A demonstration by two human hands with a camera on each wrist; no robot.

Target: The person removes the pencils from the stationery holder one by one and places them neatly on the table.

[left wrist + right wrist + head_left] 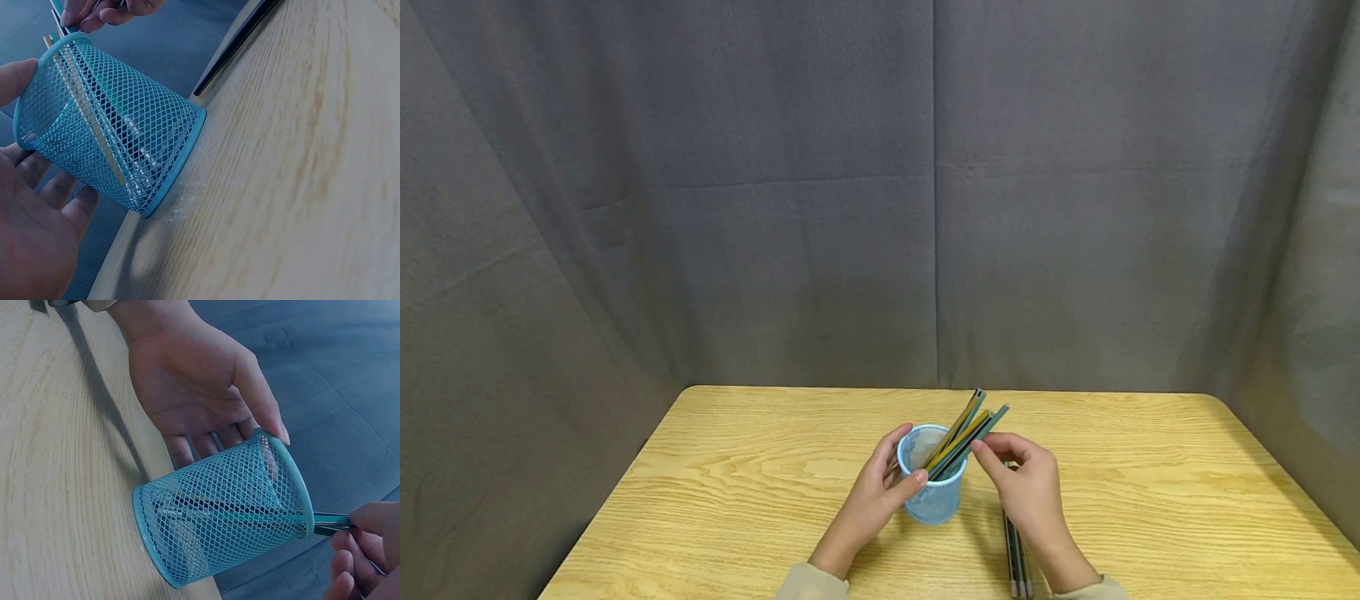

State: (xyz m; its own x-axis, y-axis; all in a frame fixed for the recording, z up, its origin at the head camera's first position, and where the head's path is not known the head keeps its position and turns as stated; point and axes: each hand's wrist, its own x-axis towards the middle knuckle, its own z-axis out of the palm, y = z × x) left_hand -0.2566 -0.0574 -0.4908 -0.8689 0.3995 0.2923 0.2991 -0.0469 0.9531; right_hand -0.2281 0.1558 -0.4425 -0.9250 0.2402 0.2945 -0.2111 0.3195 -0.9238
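Note:
A light blue mesh pencil cup [934,505] stands on the table with several green, yellow and black pencils [957,435] leaning toward its right side. My left hand [871,493] holds the cup from the left, thumb at the near rim and fingers along the far side. At the cup's right rim, my right hand [1032,483] pinches a green pencil [996,417] between thumb and fingertips, its lower part inside the cup. The right wrist view shows dark and green shafts [331,519] running from the mouth into those fingers [372,519].
More dark pencils [1017,554] lie side by side on the wooden table [760,492], partly under my right hand and wrist. Grey curtains [820,250] hang behind the table and at both sides.

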